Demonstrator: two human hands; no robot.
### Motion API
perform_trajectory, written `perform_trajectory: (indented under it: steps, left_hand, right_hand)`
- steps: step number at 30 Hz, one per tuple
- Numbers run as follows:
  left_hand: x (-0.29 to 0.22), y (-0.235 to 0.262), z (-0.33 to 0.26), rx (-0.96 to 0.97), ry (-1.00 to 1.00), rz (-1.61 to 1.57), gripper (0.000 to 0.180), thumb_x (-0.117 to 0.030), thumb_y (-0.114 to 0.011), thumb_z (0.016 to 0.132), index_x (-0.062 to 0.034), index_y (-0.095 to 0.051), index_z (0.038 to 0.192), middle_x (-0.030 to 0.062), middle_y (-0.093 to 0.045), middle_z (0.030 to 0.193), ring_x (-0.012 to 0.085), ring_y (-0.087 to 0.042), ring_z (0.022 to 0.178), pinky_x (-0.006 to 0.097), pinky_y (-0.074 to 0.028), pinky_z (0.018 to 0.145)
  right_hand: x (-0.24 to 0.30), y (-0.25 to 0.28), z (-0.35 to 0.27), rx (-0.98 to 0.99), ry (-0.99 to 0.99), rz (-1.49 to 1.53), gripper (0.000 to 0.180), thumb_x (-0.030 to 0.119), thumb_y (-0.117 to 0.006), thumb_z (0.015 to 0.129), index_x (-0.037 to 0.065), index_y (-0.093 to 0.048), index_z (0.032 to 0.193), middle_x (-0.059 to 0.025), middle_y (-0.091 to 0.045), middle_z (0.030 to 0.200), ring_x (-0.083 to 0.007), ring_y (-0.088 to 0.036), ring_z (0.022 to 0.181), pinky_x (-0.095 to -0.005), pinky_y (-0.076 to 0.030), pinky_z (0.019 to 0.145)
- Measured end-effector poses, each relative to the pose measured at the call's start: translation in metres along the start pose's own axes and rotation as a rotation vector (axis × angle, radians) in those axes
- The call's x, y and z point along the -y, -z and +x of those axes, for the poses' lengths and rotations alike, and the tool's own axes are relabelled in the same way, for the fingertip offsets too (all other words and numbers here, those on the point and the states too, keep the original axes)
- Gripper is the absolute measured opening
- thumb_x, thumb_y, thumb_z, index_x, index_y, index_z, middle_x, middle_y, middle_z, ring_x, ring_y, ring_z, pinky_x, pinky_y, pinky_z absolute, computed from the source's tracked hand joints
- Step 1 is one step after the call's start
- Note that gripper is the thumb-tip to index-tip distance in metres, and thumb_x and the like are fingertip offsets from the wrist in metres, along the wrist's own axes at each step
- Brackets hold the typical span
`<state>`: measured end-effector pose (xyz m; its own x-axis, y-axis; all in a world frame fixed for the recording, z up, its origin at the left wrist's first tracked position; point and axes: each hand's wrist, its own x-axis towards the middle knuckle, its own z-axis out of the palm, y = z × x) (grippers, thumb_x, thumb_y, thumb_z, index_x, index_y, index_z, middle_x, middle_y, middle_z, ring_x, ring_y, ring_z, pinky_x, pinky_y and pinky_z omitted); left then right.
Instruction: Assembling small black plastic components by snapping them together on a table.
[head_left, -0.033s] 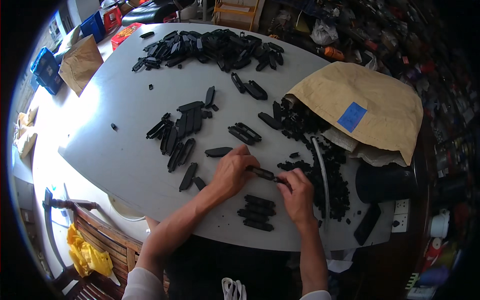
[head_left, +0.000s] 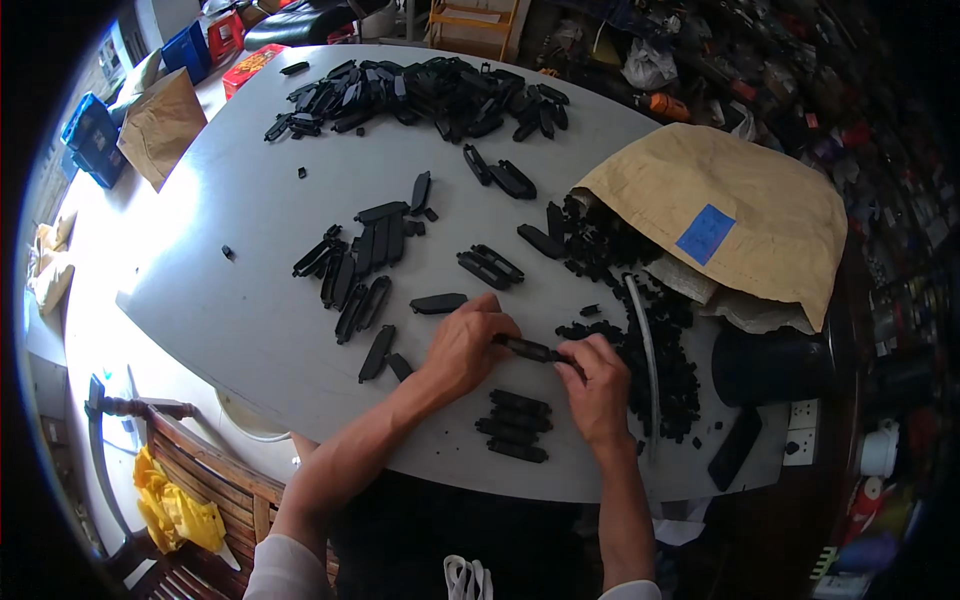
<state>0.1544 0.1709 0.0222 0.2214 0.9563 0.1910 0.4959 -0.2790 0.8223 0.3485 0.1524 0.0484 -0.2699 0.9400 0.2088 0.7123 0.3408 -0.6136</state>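
Assembly step: left hand [head_left: 462,345] and right hand [head_left: 598,385] each pinch one end of a black plastic strip [head_left: 527,349]; next, probably laying it on the finished stack [head_left: 516,424].

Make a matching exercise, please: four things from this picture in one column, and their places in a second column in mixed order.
Things:
1. long black part
2. brown paper sack
3. three stacked black parts
4. yellow cloth

Places:
A. on the wooden chair, lower left
B. held between the left hand and the right hand
C. lying open at the table's right side, small black pieces spilling out
D. on the table just below the hands

Pairs: 1-B, 2-C, 3-D, 4-A
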Motion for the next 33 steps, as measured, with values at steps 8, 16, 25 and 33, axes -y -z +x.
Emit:
perform_trajectory:
  steps: [8,16,25,33]
  left_hand:
    - [0.004,-0.004,-0.001,-0.013,-0.041,-0.023,0.023,0.002,-0.072,0.062,-0.0007,-0.069,0.085,0.0128,-0.057,0.084,0.0329,-0.06,0.08,0.04,-0.048,0.066]
    - [0.007,-0.004,-0.002,0.006,-0.052,0.024,0.027,0.002,-0.074,0.059,-0.0012,-0.07,0.086,0.0116,-0.058,0.084,0.0317,-0.061,0.076,0.038,-0.049,0.066]
    - [0.007,-0.005,-0.002,-0.014,-0.08,0.011,0.017,0.001,-0.07,0.062,0.0002,-0.067,0.079,0.0127,-0.055,0.081,0.0328,-0.058,0.081,0.042,-0.047,0.068]
    - [0.003,-0.003,-0.002,0.007,-0.087,-0.015,0.016,0.002,-0.069,0.063,0.0017,-0.066,0.079,0.0136,-0.055,0.081,0.0333,-0.058,0.082,0.041,-0.047,0.069]
  right_hand:
    - [0.002,-0.016,0.022,-0.018,0.196,0.025,0.02,-0.01,-0.069,0.068,-0.003,-0.065,0.086,-0.0086,-0.055,0.082,-0.0199,-0.058,0.071,-0.0302,-0.047,0.061]
    - [0.001,-0.012,0.025,0.083,0.21,0.123,0.018,-0.011,-0.068,0.069,-0.002,-0.065,0.085,-0.0087,-0.055,0.081,-0.0213,-0.058,0.071,-0.0304,-0.047,0.06]
    - [0.002,-0.018,0.025,0.042,0.23,0.072,0.02,-0.01,-0.068,0.069,-0.002,-0.064,0.087,-0.0092,-0.056,0.083,-0.0214,-0.058,0.072,-0.0304,-0.047,0.061]
    - [0.004,-0.017,0.024,0.056,0.339,-0.184,0.014,-0.009,-0.068,0.07,-0.002,-0.061,0.08,-0.0089,-0.054,0.082,-0.0234,-0.059,0.074,-0.0336,-0.048,0.062]
